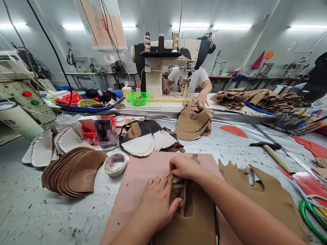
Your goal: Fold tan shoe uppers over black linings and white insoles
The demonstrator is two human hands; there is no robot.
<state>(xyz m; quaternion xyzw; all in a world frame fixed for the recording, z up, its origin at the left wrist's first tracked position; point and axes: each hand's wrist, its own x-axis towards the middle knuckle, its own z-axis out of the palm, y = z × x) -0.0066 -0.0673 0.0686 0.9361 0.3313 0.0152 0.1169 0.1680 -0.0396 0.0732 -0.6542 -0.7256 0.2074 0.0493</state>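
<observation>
A brown leather shoe upper [196, 223] with a cut-out and narrow straps lies on a pink board [134, 185] in front of me. My left hand [157, 202] rests on its left side, fingers stretched forward and thumb by the cut-out. At the far end of the cut-out, my right hand [185, 167] is closed, pinching the upper's edge or a strap; its fingertips are partly hidden. A strap end [194, 157] sticks out beyond that hand. To the right lies another brown upper [265, 197], flat on the table.
Brown leather pieces [73, 172] fan out at left beside a tape roll [115, 165]. A hammer [278, 158] and green-handled scissors [313, 217] lie right. Ahead, a co-worker's hand [201, 98] touches stacked uppers [191, 124] by a sewing machine [154, 76].
</observation>
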